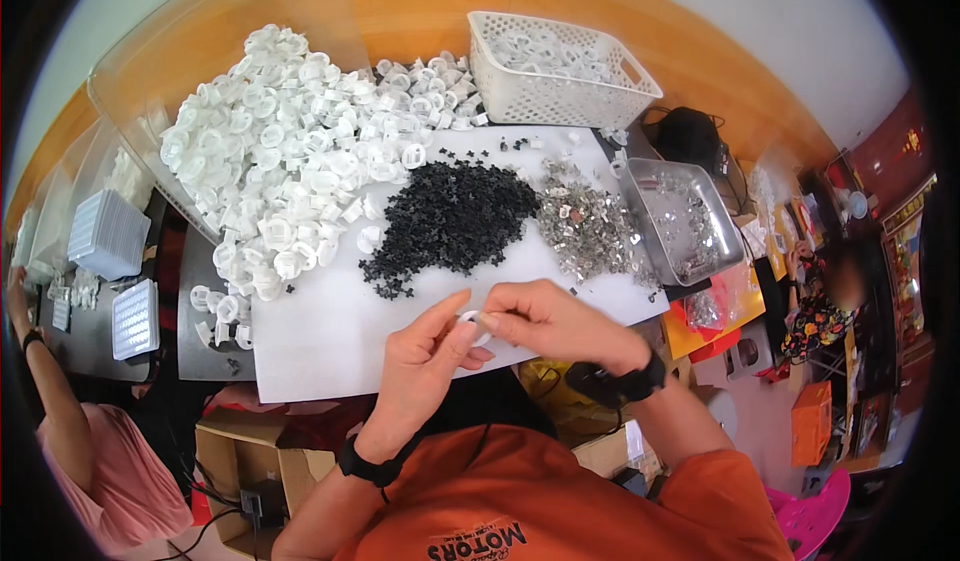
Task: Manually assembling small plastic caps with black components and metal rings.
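Close in front of my body, both hands meet over the front edge of the white work sheet. My left hand pinches a small white round plastic part between thumb and fingers. From the right, the fingertips of my right hand press together on the same part, hiding much of it. Just beyond them lies a heap of small black plastic pieces. To its right spreads a pile of small shiny metal pieces. A large mound of white round plastic parts fills the back left.
A white perforated basket of clear parts stands at the back. A metal tray with small bits sits at the right. White stacked trays are at far left, near a person in pink. Another person sits far right.
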Available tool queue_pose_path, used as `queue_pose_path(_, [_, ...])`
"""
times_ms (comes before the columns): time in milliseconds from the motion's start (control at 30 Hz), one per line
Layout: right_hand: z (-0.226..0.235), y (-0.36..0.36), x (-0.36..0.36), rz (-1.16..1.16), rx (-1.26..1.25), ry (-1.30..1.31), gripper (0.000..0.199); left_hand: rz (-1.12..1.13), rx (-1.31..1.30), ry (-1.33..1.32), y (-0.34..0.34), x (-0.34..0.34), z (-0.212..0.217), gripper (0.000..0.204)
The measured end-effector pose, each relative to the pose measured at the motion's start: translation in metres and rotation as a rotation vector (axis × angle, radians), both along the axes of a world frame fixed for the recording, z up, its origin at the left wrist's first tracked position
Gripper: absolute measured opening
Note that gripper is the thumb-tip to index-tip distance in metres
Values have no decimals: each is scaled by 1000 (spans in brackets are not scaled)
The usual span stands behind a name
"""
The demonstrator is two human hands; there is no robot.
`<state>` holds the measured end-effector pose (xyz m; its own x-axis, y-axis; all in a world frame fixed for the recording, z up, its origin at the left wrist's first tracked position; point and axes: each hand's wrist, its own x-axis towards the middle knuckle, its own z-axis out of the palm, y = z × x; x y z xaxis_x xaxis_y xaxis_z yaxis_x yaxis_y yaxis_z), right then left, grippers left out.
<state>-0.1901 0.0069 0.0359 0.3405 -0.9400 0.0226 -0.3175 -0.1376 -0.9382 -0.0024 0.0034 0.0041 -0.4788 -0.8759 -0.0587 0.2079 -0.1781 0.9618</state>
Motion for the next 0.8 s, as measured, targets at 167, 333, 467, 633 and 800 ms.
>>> queue_pose_path(167, [76, -46, -29, 100, 86, 498, 26, -21, -44, 42, -3, 3, -8, 44])
queue_pose_path(333, [135, -119, -58, -527, -217, 573, 26, -87, -127, -43, -1, 5, -15, 35])
queue_pose_path(467, [135, -157, -71, -545, -157, 621, 25, -76, -139, -33, -1, 1, -14, 31])
queue_pose_path(633, [91, -153, 24, -49, -27, 616, 25, -90, -195, -88, -2, 7, -14, 28])
queue_pose_path(800, [36, -166, 62, 137, -276, 700, 27, -97, -216, -101, -3, 5, -16, 27])
